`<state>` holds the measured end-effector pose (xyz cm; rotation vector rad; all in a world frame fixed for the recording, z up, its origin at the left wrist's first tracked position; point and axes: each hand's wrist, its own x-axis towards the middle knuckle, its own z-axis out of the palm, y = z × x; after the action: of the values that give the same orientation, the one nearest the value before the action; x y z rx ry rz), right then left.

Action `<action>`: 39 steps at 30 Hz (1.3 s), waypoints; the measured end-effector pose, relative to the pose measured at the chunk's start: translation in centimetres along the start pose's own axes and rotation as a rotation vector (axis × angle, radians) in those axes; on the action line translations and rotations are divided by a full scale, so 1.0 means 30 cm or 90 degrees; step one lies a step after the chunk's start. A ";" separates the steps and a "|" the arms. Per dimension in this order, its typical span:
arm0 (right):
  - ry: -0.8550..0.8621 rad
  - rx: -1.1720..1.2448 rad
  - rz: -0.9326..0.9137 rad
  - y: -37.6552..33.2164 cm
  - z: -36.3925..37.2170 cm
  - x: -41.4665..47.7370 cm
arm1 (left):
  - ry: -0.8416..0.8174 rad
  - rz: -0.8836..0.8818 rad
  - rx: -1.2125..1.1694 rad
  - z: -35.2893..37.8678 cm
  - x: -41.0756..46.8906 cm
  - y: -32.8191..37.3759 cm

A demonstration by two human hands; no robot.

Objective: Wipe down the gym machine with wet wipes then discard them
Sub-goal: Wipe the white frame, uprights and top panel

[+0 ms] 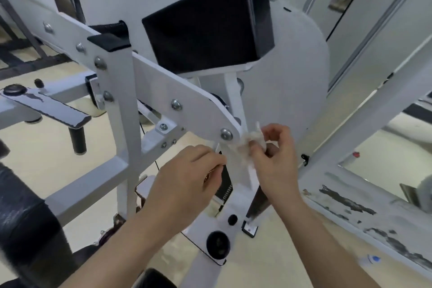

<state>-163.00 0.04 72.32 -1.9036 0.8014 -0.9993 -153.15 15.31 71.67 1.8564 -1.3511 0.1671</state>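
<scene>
Right hand (273,161) pinches one wet wipe (253,139) between curled fingers and thumb, pressing it against the right edge of a narrow white post (238,170) of the gym machine, just under the rounded tip of a flat white plate (191,100). Left hand (184,184) sits at the post's left edge with its fingers curled; whether it grips anything I cannot tell. Room is tight: the two hands flank the post closely, the plate's tip hangs just above the wipe, and a large rounded white shield (294,72) stands close behind. To the right, a gap opens before a slanting frame beam (355,133) with chipped paint lower down. Below the hands, beige floor (268,252) shows between the frame members. Counted: two hands, one wipe, one black pad (210,23) above, two domed bolt heads (226,134) on the plate's near stretch, and one round black knob (217,244) low on the post. The wipe is white, bunched and crumpled, with ragged corners sticking up, slightly blurred.
</scene>
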 end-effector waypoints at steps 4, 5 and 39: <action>0.074 -0.131 -0.161 0.062 0.082 0.066 | 0.026 0.064 0.009 0.020 0.031 0.053; 0.046 -0.168 -0.188 0.085 0.097 0.062 | 0.029 0.072 0.016 0.018 0.032 0.058; -0.119 -0.172 -0.309 -0.448 0.042 0.355 | 0.325 0.072 -0.120 -0.158 0.494 0.075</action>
<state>-154.68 -1.92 87.25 -2.4558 0.3831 -1.0103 -147.28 7.39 83.92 1.4499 -1.0699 0.5175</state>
